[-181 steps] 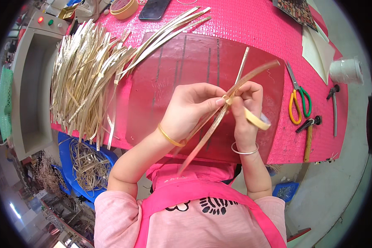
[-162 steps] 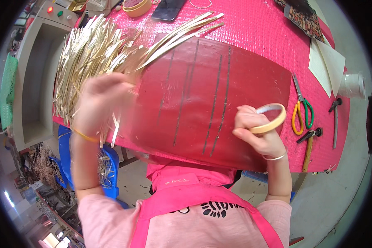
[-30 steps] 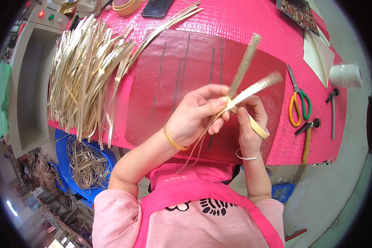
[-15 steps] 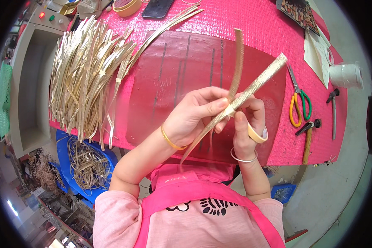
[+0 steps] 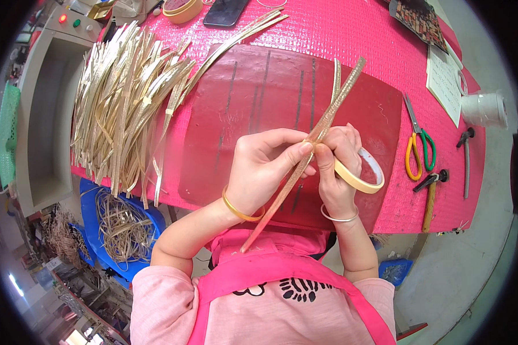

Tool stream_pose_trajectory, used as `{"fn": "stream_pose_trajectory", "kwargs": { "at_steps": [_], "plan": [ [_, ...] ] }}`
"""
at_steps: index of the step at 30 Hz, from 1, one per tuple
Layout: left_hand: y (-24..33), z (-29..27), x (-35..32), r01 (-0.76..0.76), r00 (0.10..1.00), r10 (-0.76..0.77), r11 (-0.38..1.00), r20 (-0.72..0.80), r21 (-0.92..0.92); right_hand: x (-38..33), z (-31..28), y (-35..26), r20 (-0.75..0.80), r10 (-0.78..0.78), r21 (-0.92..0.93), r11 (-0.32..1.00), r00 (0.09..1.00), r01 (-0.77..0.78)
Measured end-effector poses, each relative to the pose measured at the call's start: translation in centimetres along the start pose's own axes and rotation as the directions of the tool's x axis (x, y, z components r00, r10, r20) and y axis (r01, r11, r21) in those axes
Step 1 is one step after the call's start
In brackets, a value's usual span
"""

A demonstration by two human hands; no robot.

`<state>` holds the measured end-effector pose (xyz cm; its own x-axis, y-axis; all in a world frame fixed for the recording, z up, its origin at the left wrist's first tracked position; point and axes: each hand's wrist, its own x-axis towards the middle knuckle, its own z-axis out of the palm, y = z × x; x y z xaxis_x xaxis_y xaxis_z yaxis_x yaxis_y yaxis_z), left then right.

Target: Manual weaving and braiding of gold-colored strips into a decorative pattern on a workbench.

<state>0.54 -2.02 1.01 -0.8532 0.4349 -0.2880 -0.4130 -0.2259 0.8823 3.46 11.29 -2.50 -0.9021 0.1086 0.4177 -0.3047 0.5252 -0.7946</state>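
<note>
Golden strips pinched between left hand and right hand fingertips.

The setting is a craft workshop, indicated by a pink-covered surface carrying a large pile of golden strips, a dark red work mat, scissors, a hammer, and a machine with indicator lamps at far left.

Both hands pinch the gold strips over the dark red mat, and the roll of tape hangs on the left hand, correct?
Not quite. The head view shows the roll of tape on the right hand, not the left hand. Both hands do pinch the gold strips over the dark red mat.
</note>
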Motion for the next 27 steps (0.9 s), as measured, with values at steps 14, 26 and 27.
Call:
{"fn": "stream_pose_trajectory", "kwargs": {
  "at_steps": [14, 26, 27],
  "plan": [
    [11.6, -18.3, 0.1, 0.184, 0.957, 0.11, 0.491, -0.27, 0.852, 0.1, -3.8, 2.3, 0.641, -0.064, 0.479, 0.812, 0.765, -0.333],
    [1.6, -10.7, 25.6, 0.147, 0.845, 0.512, 0.055, -0.154, 0.988, -1.1, -3.0, -0.1, 0.5, 0.104, 0.224, 0.944, 0.86, -0.244],
    [2.0, -10.5, 25.3, 0.085, 0.842, 0.528, 0.066, -0.107, 0.994, -1.7, -3.6, 0.6, 0.454, 0.193, 0.247, 0.911, 0.87, -0.331]
  ]
}}
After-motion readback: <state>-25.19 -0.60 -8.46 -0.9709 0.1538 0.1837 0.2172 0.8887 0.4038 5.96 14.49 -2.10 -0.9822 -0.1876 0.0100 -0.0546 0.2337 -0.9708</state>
